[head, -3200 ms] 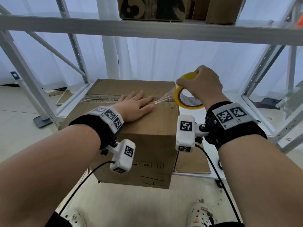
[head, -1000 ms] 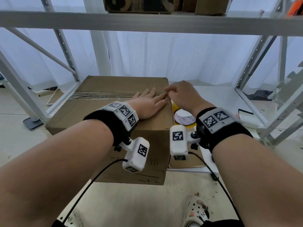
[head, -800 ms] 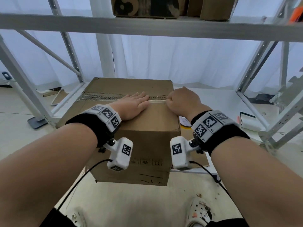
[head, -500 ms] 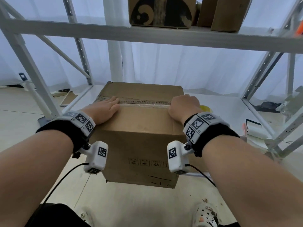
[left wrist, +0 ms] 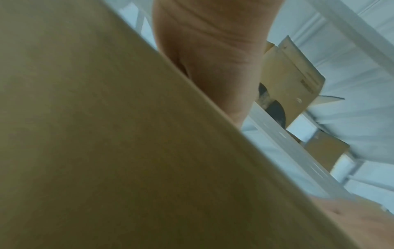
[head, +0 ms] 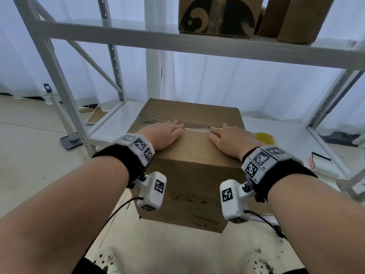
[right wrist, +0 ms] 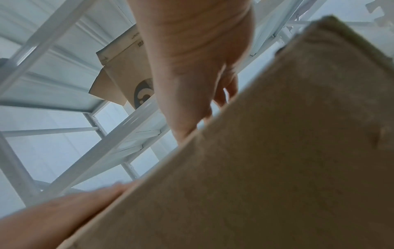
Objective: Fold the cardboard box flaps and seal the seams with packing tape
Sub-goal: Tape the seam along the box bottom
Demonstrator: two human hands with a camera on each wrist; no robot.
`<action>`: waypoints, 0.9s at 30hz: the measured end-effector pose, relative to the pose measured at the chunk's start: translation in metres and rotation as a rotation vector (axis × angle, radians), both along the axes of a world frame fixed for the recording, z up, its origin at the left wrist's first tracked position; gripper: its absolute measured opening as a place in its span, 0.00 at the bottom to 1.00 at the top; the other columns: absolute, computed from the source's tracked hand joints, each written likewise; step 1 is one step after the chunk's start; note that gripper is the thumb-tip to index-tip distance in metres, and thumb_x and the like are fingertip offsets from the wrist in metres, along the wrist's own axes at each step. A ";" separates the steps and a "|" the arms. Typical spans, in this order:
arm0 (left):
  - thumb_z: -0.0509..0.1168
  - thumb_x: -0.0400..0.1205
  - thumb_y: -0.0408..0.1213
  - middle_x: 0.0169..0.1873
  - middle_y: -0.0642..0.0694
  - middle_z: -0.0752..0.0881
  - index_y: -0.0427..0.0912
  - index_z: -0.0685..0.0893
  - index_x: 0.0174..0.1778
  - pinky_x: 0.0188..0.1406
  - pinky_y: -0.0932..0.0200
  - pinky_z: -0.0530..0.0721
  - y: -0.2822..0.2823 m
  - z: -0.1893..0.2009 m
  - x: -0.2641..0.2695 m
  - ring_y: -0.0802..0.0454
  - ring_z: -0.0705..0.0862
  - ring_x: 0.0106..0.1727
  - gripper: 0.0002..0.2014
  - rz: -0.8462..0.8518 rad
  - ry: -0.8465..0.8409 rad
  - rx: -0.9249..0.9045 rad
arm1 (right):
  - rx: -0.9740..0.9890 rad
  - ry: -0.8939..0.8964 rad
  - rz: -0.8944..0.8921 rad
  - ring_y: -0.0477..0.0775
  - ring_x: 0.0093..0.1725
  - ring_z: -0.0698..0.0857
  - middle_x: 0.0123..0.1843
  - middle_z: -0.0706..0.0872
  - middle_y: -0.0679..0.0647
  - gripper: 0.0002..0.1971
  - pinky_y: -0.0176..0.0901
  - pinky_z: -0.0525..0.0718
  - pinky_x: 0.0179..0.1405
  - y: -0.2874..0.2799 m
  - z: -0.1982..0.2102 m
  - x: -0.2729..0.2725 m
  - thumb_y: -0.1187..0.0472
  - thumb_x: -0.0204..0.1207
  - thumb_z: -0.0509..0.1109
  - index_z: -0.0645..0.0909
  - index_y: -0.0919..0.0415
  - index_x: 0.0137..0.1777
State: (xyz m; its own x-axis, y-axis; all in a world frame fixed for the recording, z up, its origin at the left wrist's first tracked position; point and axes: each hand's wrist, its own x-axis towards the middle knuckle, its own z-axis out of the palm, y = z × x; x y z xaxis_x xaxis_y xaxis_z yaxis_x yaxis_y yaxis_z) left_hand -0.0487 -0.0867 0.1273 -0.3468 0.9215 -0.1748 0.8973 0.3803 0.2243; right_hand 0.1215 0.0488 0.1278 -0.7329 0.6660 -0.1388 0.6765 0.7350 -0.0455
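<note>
Left hand [head: 165, 135] lies flat, palm down, on top of the cardboard box [head: 189, 175], fingers straight and together, tips touching the taped centre seam [head: 197, 129]; it holds nothing. Left wrist view shows only the heel of that hand against the box's top edge, fingers hidden. One box in work, flaps closed, sitting on the lower shelf [head: 122, 119] of a white metal rack, its near face overhanging the shelf edge. One strip of clear tape runs along the seam, between the two hands. Right hand [head: 230, 141] mirrors the left: flat on the box top, fingers extended, tips at the seam, gripping nothing; the right wrist view shows its fingers reaching over the box edge. One yellow tape roll [head: 264, 137] lies on the shelf just right of the box, partly hidden behind the right hand, untouched. Upper shelf [head: 197, 44] carries three more cardboard boxes: one with a black printed pattern [head: 216, 16], two plain to its right. Two wrist cameras, one under each wrist.
</note>
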 end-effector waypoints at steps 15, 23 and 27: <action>0.41 0.89 0.49 0.83 0.46 0.53 0.52 0.57 0.83 0.81 0.46 0.52 0.015 -0.005 0.012 0.46 0.54 0.83 0.24 -0.013 0.072 0.025 | -0.024 0.089 0.124 0.60 0.78 0.67 0.82 0.66 0.53 0.23 0.64 0.60 0.78 -0.019 -0.005 -0.021 0.50 0.86 0.45 0.65 0.47 0.80; 0.40 0.86 0.56 0.84 0.45 0.50 0.45 0.53 0.83 0.81 0.43 0.52 -0.025 -0.015 -0.039 0.49 0.49 0.84 0.30 0.280 0.114 0.039 | 0.139 0.026 -0.010 0.57 0.78 0.67 0.79 0.70 0.58 0.27 0.57 0.49 0.82 0.005 -0.010 0.011 0.50 0.86 0.41 0.68 0.61 0.77; 0.48 0.83 0.62 0.82 0.39 0.55 0.46 0.57 0.82 0.76 0.42 0.62 -0.038 -0.012 -0.017 0.39 0.58 0.80 0.35 0.469 0.085 0.090 | 0.249 0.193 -0.080 0.61 0.74 0.70 0.75 0.73 0.60 0.25 0.57 0.64 0.74 -0.009 -0.014 0.028 0.47 0.85 0.47 0.70 0.60 0.75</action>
State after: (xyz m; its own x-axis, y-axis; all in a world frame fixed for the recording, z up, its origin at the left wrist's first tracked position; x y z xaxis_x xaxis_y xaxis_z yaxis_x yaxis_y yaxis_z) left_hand -0.0652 -0.1242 0.1151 -0.7383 0.6722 -0.0550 0.6500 0.7309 0.2078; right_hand 0.1499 0.0401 0.1137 -0.6736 0.7188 0.1724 0.7292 0.6843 -0.0041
